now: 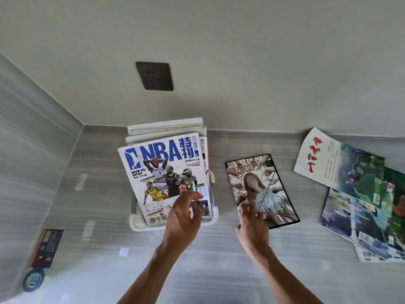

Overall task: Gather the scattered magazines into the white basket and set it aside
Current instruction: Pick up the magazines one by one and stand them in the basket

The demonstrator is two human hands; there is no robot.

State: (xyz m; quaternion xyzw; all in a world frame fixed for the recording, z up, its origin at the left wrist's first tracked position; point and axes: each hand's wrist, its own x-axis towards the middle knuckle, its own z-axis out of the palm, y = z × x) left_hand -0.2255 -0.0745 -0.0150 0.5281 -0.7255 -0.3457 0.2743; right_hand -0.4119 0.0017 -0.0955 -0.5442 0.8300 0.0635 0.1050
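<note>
A white basket (135, 224) stands on the grey counter by the back wall, filled with a stack of magazines. On top lies a blue-and-white NBA magazine (162, 167). My left hand (182, 216) is at its lower right corner, thumb on the cover and fingers curled at the edge. Just right of the basket, a dark-covered magazine (263, 185) lies flat on the counter. My right hand (252, 224) rests with spread fingers on its lower left corner. Further right lie a white magazine with red script (315, 159) and overlapping green-and-blue covered magazines (368, 183).
A dark wall socket (154, 76) sits above the basket. At the counter's left front lie a small dark booklet (46, 246) and a round blue object (32, 279). A grey wall closes the left side.
</note>
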